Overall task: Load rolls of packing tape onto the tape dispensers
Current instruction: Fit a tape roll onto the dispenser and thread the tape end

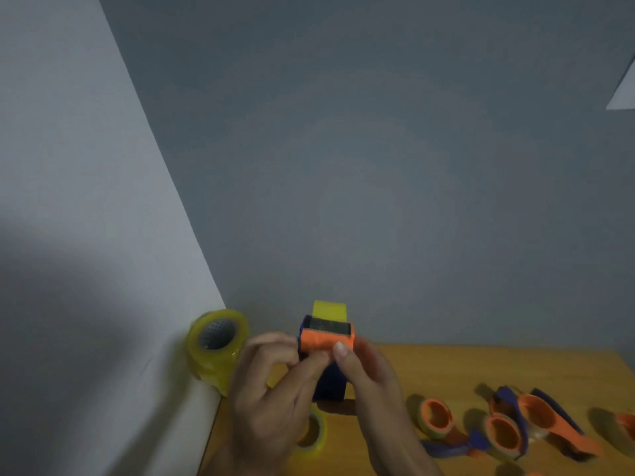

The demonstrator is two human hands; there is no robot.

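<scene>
1. Both hands are holding a blue-and-orange tape dispenser (326,341) above the wooden counter (446,369).
2. The left hand (271,386) is pinching its left side, fingers curled.
3. The right hand (371,372) is clamping its orange top, thumb pressing.
4. A yellow tape roll (216,345) is lying near the wall; loaded dispensers (508,427) are lying to the right.

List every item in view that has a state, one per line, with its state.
Held dispenser: raised off the table, gripped by both hands, a strip of yellow tape sticking up behind it.
Left hand: fingers curled, pinching the dispenser.
Right hand: thumb on the orange part, gripping it.
Stack of tape rolls: lying sideways at the wall, untouched.
Small tape roll: flat on the table, partly hidden.
Other dispensers: lying on the table; blurred.
</scene>
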